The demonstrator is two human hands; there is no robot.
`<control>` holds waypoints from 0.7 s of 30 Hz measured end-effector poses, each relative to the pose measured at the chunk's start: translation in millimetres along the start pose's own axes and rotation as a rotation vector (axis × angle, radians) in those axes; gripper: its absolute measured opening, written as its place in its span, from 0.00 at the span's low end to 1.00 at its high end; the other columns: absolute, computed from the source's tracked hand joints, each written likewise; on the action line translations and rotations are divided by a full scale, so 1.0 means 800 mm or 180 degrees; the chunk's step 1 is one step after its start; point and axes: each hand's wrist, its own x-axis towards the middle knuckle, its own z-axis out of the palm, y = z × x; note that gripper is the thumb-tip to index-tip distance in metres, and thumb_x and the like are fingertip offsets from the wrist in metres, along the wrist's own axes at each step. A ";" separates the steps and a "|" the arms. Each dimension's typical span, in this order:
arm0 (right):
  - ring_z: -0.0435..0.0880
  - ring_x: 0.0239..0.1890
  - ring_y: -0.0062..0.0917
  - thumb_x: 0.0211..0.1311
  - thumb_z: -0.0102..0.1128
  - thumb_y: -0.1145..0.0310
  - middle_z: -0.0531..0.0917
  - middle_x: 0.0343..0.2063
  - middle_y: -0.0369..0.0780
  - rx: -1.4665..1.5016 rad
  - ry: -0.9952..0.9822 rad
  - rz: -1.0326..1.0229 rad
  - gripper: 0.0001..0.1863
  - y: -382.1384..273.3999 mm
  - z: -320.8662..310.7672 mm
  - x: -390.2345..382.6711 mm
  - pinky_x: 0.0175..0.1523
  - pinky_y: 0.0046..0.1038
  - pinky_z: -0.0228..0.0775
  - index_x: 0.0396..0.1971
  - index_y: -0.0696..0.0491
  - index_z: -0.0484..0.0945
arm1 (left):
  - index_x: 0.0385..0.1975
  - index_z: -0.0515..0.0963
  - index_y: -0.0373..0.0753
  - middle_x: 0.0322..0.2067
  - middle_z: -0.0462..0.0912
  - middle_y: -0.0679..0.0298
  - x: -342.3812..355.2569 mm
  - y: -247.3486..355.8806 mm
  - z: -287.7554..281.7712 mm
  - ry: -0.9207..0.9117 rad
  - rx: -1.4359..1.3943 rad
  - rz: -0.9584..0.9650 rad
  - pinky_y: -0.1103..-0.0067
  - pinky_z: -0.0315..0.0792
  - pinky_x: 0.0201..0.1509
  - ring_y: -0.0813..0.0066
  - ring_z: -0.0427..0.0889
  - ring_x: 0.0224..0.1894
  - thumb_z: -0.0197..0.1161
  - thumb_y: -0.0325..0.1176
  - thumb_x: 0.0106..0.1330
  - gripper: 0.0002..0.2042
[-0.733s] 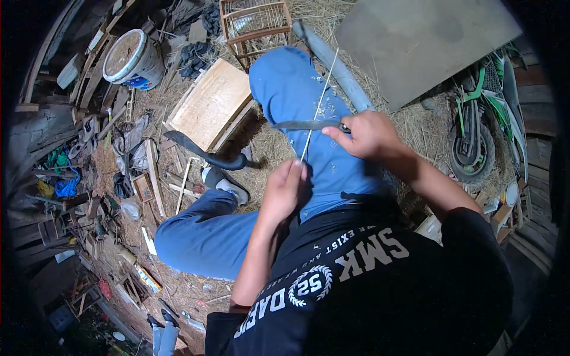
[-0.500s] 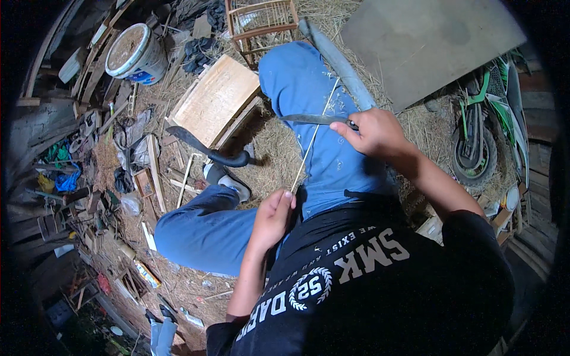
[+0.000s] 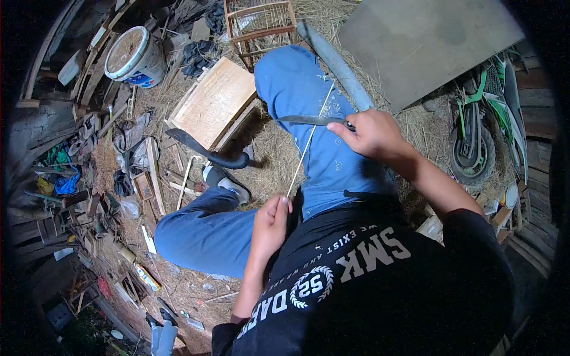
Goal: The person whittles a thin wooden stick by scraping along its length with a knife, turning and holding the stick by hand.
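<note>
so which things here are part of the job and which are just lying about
Part of the job:
- knife, in the right hand
- thin stick, held by the left hand, crossed by the blade

Apparently lying about:
- curved, dark-handled tool, in neither hand
- white bucket
- wooden cage
- large grey board

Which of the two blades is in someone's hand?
The knife in the right hand, crossing the thin stick; the curved, black-handled blade beside the wooden bench isn't held.
</note>
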 end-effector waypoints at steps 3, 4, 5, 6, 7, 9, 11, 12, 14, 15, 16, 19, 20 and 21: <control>0.85 0.26 0.53 0.71 0.57 0.37 0.81 0.17 0.53 0.0041 0.0008 -0.0058 0.36 -0.002 0.000 0.000 0.34 0.48 0.76 0.20 0.57 0.83 | 0.32 0.72 0.35 0.25 0.71 0.65 -0.010 -0.010 0.000 0.0012 -0.0228 -0.0214 0.77 0.69 0.40 0.77 0.71 0.31 0.49 0.35 0.84 0.15; 0.85 0.26 0.53 0.71 0.57 0.37 0.81 0.18 0.53 0.0018 -0.0044 -0.0090 0.36 -0.002 0.000 0.000 0.34 0.49 0.76 0.20 0.57 0.84 | 0.32 0.72 0.35 0.25 0.72 0.65 0.001 -0.002 0.003 0.0016 -0.0137 -0.0124 0.77 0.69 0.40 0.77 0.71 0.31 0.49 0.35 0.84 0.15; 0.85 0.26 0.53 0.71 0.57 0.37 0.81 0.18 0.53 -0.0006 -0.0093 -0.0116 0.36 -0.002 -0.001 0.000 0.35 0.49 0.76 0.20 0.57 0.84 | 0.32 0.72 0.35 0.26 0.73 0.65 0.015 0.007 0.007 0.0013 -0.0045 -0.0032 0.77 0.69 0.40 0.77 0.72 0.31 0.49 0.35 0.84 0.15; 0.85 0.26 0.53 0.71 0.57 0.37 0.81 0.18 0.53 0.0000 -0.0097 -0.0132 0.36 -0.005 -0.003 0.001 0.35 0.49 0.76 0.20 0.57 0.84 | 0.32 0.73 0.35 0.25 0.73 0.64 0.031 0.017 0.013 0.0028 -0.0128 -0.0071 0.76 0.69 0.40 0.77 0.72 0.31 0.50 0.35 0.84 0.15; 0.85 0.26 0.53 0.71 0.57 0.37 0.82 0.18 0.53 -0.0039 -0.0142 -0.0206 0.36 -0.010 -0.007 -0.001 0.35 0.49 0.76 0.20 0.57 0.84 | 0.32 0.73 0.34 0.25 0.73 0.63 0.049 0.026 0.021 0.0031 -0.0217 -0.0108 0.76 0.69 0.40 0.77 0.72 0.31 0.50 0.35 0.84 0.15; 0.85 0.27 0.53 0.71 0.57 0.37 0.82 0.18 0.53 -0.0071 -0.0188 -0.0303 0.35 -0.019 -0.007 0.001 0.35 0.49 0.76 0.21 0.57 0.84 | 0.32 0.73 0.34 0.25 0.73 0.63 0.086 0.043 0.031 0.0094 -0.0222 -0.0011 0.76 0.69 0.40 0.77 0.72 0.31 0.51 0.35 0.83 0.15; 0.85 0.27 0.53 0.70 0.57 0.36 0.82 0.18 0.52 -0.0162 -0.0256 -0.0283 0.35 -0.019 -0.004 0.006 0.35 0.50 0.76 0.21 0.56 0.85 | 0.31 0.72 0.34 0.25 0.73 0.63 0.098 0.044 0.034 0.0118 -0.0228 0.0110 0.76 0.69 0.40 0.77 0.72 0.31 0.51 0.34 0.83 0.15; 0.85 0.27 0.53 0.70 0.57 0.36 0.82 0.18 0.52 -0.0164 -0.0251 -0.0245 0.35 -0.017 -0.003 0.005 0.35 0.50 0.76 0.21 0.56 0.85 | 0.31 0.72 0.34 0.24 0.73 0.63 0.097 0.040 0.034 0.0090 -0.0244 0.0183 0.75 0.69 0.39 0.77 0.72 0.31 0.51 0.34 0.83 0.15; 0.85 0.27 0.53 0.71 0.57 0.37 0.82 0.18 0.52 -0.0092 -0.0052 -0.0163 0.35 -0.012 0.001 0.003 0.35 0.49 0.76 0.21 0.56 0.85 | 0.31 0.72 0.33 0.24 0.73 0.63 0.085 0.028 0.027 0.0045 -0.0265 0.0253 0.75 0.69 0.39 0.77 0.72 0.30 0.51 0.34 0.83 0.15; 0.85 0.27 0.53 0.71 0.57 0.37 0.82 0.18 0.52 -0.0081 -0.0043 -0.0144 0.35 -0.010 0.001 0.001 0.35 0.49 0.76 0.21 0.56 0.85 | 0.31 0.72 0.34 0.24 0.73 0.64 0.064 0.020 0.018 -0.0003 -0.0148 0.0128 0.76 0.69 0.39 0.77 0.71 0.30 0.51 0.35 0.83 0.15; 0.86 0.28 0.53 0.72 0.55 0.36 0.83 0.19 0.53 -0.0055 -0.0023 -0.0024 0.36 -0.006 0.000 -0.001 0.36 0.50 0.77 0.21 0.56 0.85 | 0.31 0.72 0.34 0.24 0.72 0.65 0.042 0.012 0.008 -0.0054 -0.0040 0.0011 0.76 0.68 0.39 0.77 0.71 0.30 0.51 0.35 0.83 0.16; 0.86 0.28 0.53 0.72 0.53 0.34 0.83 0.20 0.53 0.0009 0.0050 0.0128 0.37 0.003 0.001 -0.003 0.36 0.50 0.78 0.20 0.55 0.85 | 0.31 0.73 0.35 0.24 0.72 0.66 -0.028 -0.010 -0.024 -0.0214 -0.0165 -0.0567 0.77 0.68 0.38 0.78 0.70 0.31 0.51 0.36 0.83 0.16; 0.86 0.28 0.53 0.72 0.53 0.34 0.83 0.19 0.53 0.0040 0.0085 0.0151 0.38 0.004 0.001 -0.004 0.36 0.50 0.78 0.20 0.55 0.85 | 0.31 0.73 0.37 0.25 0.70 0.70 -0.046 -0.017 -0.031 -0.0244 -0.0207 -0.0551 0.79 0.64 0.36 0.82 0.67 0.30 0.51 0.37 0.84 0.16; 0.86 0.28 0.53 0.72 0.53 0.34 0.83 0.19 0.53 0.0032 0.0072 0.0115 0.38 0.001 0.000 -0.003 0.36 0.50 0.78 0.20 0.55 0.85 | 0.32 0.74 0.39 0.25 0.69 0.74 -0.055 -0.016 -0.032 -0.0254 -0.0262 -0.0538 0.80 0.61 0.33 0.85 0.65 0.29 0.50 0.39 0.85 0.16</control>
